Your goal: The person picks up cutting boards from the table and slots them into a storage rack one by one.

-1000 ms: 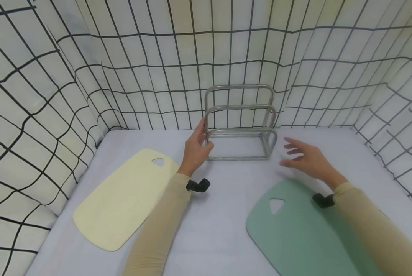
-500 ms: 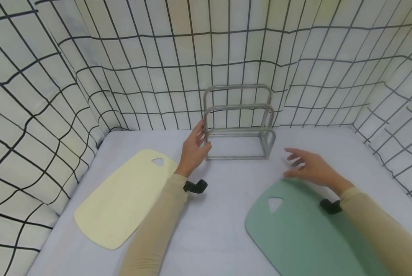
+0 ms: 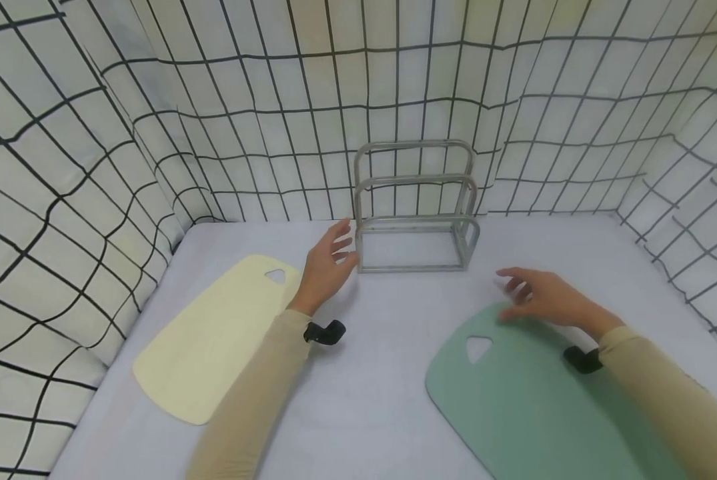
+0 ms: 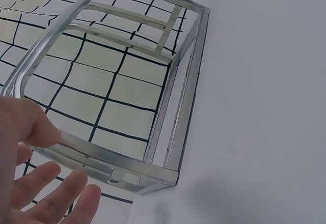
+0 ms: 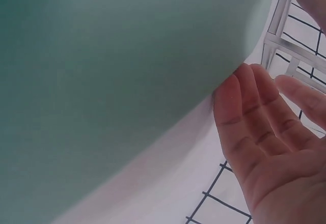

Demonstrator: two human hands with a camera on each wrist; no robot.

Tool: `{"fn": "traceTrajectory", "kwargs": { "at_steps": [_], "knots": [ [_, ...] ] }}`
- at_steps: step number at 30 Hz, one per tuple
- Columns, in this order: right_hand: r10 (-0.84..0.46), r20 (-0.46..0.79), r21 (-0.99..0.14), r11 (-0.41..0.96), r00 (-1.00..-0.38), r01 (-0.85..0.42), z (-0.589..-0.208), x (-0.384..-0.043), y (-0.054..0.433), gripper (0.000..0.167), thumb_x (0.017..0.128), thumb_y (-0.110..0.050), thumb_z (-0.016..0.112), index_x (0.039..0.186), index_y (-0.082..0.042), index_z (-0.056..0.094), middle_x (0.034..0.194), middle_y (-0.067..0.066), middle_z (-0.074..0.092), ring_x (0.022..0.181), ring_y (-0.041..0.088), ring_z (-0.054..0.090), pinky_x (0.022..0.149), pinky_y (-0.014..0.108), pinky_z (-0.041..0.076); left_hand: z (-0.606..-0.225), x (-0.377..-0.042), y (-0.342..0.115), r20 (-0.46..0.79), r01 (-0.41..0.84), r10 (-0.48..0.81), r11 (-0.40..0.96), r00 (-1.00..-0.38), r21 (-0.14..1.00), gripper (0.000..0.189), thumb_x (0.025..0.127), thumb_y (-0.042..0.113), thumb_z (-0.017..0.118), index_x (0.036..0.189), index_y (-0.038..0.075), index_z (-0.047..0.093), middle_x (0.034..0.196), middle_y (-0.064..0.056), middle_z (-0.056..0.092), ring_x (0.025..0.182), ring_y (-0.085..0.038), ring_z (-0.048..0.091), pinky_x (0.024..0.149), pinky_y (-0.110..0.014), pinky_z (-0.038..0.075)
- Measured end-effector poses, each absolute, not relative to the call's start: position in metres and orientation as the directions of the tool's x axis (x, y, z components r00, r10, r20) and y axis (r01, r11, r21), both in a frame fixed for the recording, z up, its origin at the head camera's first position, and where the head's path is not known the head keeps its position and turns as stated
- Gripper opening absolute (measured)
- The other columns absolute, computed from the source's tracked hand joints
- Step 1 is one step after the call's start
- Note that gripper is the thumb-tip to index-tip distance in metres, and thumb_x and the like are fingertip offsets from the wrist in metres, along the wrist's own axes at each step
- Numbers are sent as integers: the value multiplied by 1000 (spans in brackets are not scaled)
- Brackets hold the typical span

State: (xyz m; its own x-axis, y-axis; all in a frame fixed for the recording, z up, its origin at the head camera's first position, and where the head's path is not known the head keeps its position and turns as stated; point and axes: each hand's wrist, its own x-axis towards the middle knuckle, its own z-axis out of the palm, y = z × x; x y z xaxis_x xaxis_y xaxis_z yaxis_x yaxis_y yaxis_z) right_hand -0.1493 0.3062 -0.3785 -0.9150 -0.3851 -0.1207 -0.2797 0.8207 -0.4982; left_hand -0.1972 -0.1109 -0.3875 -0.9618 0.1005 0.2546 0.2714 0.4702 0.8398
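A metal wire rack point(image 3: 418, 179) with several upright loops stands at the back middle of the table. My left hand point(image 3: 325, 270) is at the rack's left side, fingers loosely spread; in the left wrist view the thumb overlaps a metal bar point(image 4: 122, 159), and I cannot tell if it touches. To the right lies a green cutting board point(image 3: 532, 393) with a cut-out handle hole. My right hand point(image 3: 541, 297) is over its far edge, fingers relaxed. In the right wrist view the fingertips point(image 5: 229, 102) are at the board's edge, thumb apart from it.
A pale yellow cutting board point(image 3: 214, 340) lies at the left, partly behind the left sleeve point(image 3: 244, 400). White walls with a black grid pattern point(image 3: 262, 107) enclose the white table point(image 3: 358, 400) at the back and sides.
My left hand has let go of the rack's side and drawn back a little to the left. My right hand has come down and slightly toward me, to the green cutting board's far edge.
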Motion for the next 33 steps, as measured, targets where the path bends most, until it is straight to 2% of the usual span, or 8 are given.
{"fn": "traceTrajectory", "kwargs": {
  "at_steps": [6, 10, 13, 17, 21, 28, 33],
  "knots": [
    [-397, -135, -481, 827, -908, -291, -377, -148, 307, 92, 78, -51, 87, 151, -10, 49, 127, 16, 68, 110, 31, 68, 88, 50, 60, -386, -186, -110, 228, 265, 135, 501, -964, 824, 56, 98, 14, 58, 153, 14, 46, 147, -13, 59, 133, -31, 63, 107, -43, 57],
    [-410, -142, -479, 825, -901, -300, -376, -148, 305, 91, 77, -50, 87, 149, -9, 50, 124, 15, 69, 109, 30, 68, 86, 49, 60, -382, -178, -106, 230, 237, 77, 507, -970, 829, 53, 99, 18, 58, 150, 11, 49, 140, -12, 64, 130, -29, 65, 105, -44, 57],
    [-418, -140, -475, 824, -898, -309, -376, -148, 305, 89, 77, -49, 88, 148, -9, 51, 124, 15, 69, 108, 29, 68, 86, 48, 60, -379, -170, -104, 226, 220, 51, 511, -973, 831, 43, 99, 19, 58, 141, 11, 57, 130, -10, 69, 122, -26, 68, 103, -43, 58],
    [-421, -144, -465, 828, -896, -314, -376, -149, 306, 88, 77, -48, 88, 147, -9, 52, 124, 15, 69, 108, 29, 68, 87, 48, 60, -379, -159, -100, 211, 265, 160, 524, -964, 810, 30, 99, 17, 59, 128, 11, 64, 120, -8, 72, 111, -23, 70, 98, -40, 60],
    [-420, -147, -459, 831, -896, -315, -376, -149, 306, 87, 77, -47, 89, 146, -8, 53, 122, 15, 69, 106, 28, 67, 85, 47, 60, -381, -147, -91, 187, 325, 298, 525, -936, 787, 28, 99, 15, 61, 126, 8, 65, 118, -9, 72, 105, -20, 70, 94, -37, 61],
    [-414, -150, -460, 833, -898, -308, -380, -149, 304, 83, 76, -45, 89, 142, -6, 58, 119, 14, 69, 105, 26, 66, 86, 46, 59, -384, -124, -70, 143, 420, 482, 537, -865, 731, 36, 97, 20, 68, 130, 5, 64, 118, -10, 71, 100, -18, 70, 90, -35, 61],
    [-404, -156, -467, 834, -901, -293, -381, -148, 301, 79, 77, -45, 89, 138, -5, 61, 119, 14, 69, 106, 27, 65, 89, 48, 59, -382, -105, -58, 60, 472, 603, 554, -795, 686, 49, 94, 31, 74, 136, 8, 62, 120, -7, 71, 100, -17, 68, 86, -26, 57]
  ]
}}
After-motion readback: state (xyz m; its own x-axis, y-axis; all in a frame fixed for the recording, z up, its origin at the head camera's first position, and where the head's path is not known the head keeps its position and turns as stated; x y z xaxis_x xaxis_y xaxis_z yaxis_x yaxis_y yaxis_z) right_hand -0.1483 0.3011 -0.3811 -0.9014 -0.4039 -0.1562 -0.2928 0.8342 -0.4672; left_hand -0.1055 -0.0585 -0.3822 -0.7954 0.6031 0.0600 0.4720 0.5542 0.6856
